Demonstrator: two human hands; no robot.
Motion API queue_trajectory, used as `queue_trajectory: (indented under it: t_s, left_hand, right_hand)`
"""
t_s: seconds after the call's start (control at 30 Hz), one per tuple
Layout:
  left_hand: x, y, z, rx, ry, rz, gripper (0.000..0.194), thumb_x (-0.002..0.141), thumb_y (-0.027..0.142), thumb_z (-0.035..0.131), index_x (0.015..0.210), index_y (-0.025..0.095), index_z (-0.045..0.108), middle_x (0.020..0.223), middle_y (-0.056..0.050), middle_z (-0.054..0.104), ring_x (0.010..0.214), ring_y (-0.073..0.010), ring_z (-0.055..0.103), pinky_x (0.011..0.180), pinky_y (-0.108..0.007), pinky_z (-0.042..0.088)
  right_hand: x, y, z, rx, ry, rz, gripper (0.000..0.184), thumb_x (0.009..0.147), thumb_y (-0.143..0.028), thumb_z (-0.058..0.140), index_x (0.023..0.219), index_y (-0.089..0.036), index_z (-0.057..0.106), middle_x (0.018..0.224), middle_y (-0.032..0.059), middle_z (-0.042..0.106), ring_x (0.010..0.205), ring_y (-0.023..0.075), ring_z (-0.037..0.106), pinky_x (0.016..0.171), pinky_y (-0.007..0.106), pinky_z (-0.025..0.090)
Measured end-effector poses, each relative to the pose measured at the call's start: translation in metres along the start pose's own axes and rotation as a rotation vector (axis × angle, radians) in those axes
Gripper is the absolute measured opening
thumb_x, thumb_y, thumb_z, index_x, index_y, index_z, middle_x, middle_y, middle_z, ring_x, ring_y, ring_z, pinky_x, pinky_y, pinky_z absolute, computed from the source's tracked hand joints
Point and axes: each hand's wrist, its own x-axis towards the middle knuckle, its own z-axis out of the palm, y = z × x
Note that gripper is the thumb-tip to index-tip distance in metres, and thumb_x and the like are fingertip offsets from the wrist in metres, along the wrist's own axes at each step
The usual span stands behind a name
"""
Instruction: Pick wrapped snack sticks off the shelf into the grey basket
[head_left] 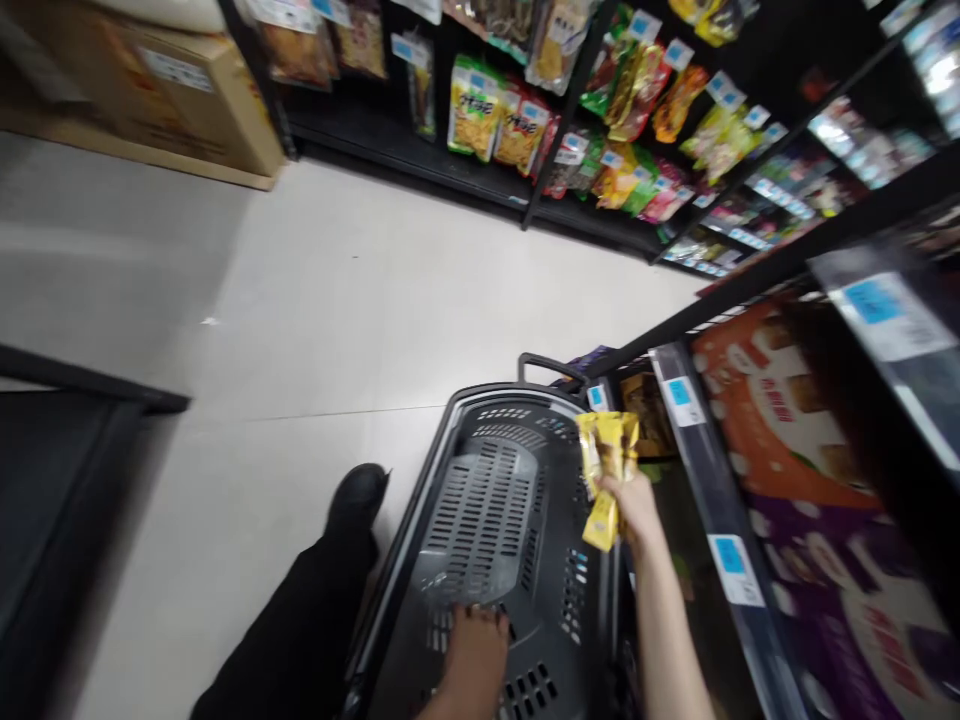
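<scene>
A dark grey plastic shopping basket [450,470] stands on the floor below me, with nothing lying inside it. My left hand [474,652] rests inside the basket on its slotted bottom, fingers bent downward and pressed flat. My right hand [634,505] is closed on a couple of yellow snack packets [607,462], held over the basket's right rim beside the low shelf.
Black shelves with snack bags and blue price tags [729,556] run along the right and far side. Large orange and purple boxes [780,400] fill the near right shelf. A cardboard box [172,90] sits at far left. My black trouser leg and shoe [352,500] are beside the basket.
</scene>
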Motion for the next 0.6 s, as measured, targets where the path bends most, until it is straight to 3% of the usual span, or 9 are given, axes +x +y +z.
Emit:
queue_trajectory:
  t_s: [0.07,0.13,0.2,0.27,0.37,0.4,0.43,0.5,0.6]
  left_hand:
    - [-0.004,-0.002,-0.014,0.028,-0.004,0.015,0.039,0.075,0.007,0.048,0.110,0.011,0.064,0.101,-0.021,0.064,0.098,-0.0346,0.058,0.084,-0.051,0.038]
    - [-0.006,-0.005,-0.026,0.079,-0.015,0.043,0.042,0.077,0.005,0.043,0.115,0.012,0.061,0.104,-0.021,0.063,0.100,-0.0335,0.057,0.085,-0.050,0.039]
    - [-0.007,-0.006,-0.034,0.135,-0.047,0.068,0.047,0.078,0.000,0.036,0.117,0.012,0.059,0.106,-0.021,0.062,0.102,-0.0325,0.057,0.084,-0.049,0.040]
    - [-0.009,-0.005,-0.038,0.170,-0.058,0.083,0.050,0.078,-0.003,0.030,0.116,0.012,0.060,0.106,-0.021,0.062,0.102,-0.0311,0.057,0.083,-0.047,0.041]
    - [-0.012,-0.001,-0.039,0.185,-0.055,0.089,0.050,0.078,-0.003,0.030,0.116,0.012,0.059,0.106,-0.020,0.063,0.102,-0.0292,0.058,0.082,-0.044,0.043]
    - [-0.013,0.000,-0.038,0.188,-0.056,0.092,0.050,0.078,-0.002,0.032,0.117,0.012,0.059,0.107,-0.020,0.062,0.102,-0.0291,0.058,0.082,-0.044,0.043]
    - [-0.014,0.001,-0.036,0.188,-0.057,0.096,0.048,0.078,-0.001,0.034,0.117,0.012,0.059,0.108,-0.020,0.062,0.102,-0.0293,0.058,0.082,-0.044,0.043]
    - [-0.015,0.002,-0.035,0.182,-0.048,0.103,0.045,0.077,0.002,0.038,0.115,0.012,0.060,0.108,-0.019,0.062,0.102,-0.0303,0.058,0.081,-0.045,0.043]
    - [-0.016,0.001,-0.035,0.165,-0.034,0.089,0.041,0.077,0.004,0.041,0.111,0.011,0.062,0.105,-0.019,0.064,0.099,-0.0309,0.059,0.080,-0.044,0.044]
  right_hand:
    - [-0.043,-0.005,-0.026,0.190,-0.075,-0.070,0.032,0.066,-0.029,0.062,0.093,-0.011,0.061,0.087,0.0076,0.066,0.077,0.0217,0.062,0.068,0.030,0.050]
    - [-0.085,-0.013,-0.078,0.520,-0.119,-0.172,0.040,0.062,-0.033,0.069,0.097,-0.015,0.061,0.094,0.0071,0.066,0.082,0.0229,0.062,0.071,0.032,0.051]
    - [-0.122,-0.026,-0.152,0.615,0.131,-0.219,0.047,0.055,-0.033,0.075,0.097,-0.017,0.061,0.093,0.0067,0.066,0.081,0.0234,0.062,0.069,0.033,0.051]
    - [-0.142,-0.041,-0.231,0.477,0.506,-0.243,0.049,0.052,-0.031,0.077,0.095,-0.013,0.062,0.089,0.0084,0.065,0.079,0.0234,0.061,0.068,0.033,0.050]
    - [-0.126,-0.060,-0.324,0.082,0.852,-0.243,0.042,0.053,-0.031,0.074,0.090,-0.018,0.062,0.091,0.0068,0.064,0.079,0.0230,0.060,0.068,0.035,0.048]
    - [-0.110,-0.065,-0.343,-0.111,0.890,-0.223,0.031,0.060,-0.033,0.068,0.086,-0.019,0.061,0.089,0.0061,0.063,0.082,0.0236,0.059,0.072,0.037,0.047]
    - [-0.092,-0.069,-0.355,-0.191,0.900,-0.170,0.024,0.054,-0.027,0.071,0.072,-0.018,0.058,0.076,0.0065,0.061,0.083,0.0278,0.058,0.074,0.043,0.045]
    - [-0.055,-0.073,-0.364,-0.322,0.717,-0.109,0.018,0.056,-0.027,0.069,0.061,-0.019,0.053,0.060,0.0037,0.056,0.079,0.0283,0.058,0.073,0.045,0.044]
    - [-0.025,-0.077,-0.359,-0.338,0.433,-0.087,0.022,0.069,-0.040,0.060,0.070,-0.018,0.057,0.061,0.0050,0.058,0.070,0.0247,0.060,0.063,0.041,0.048]
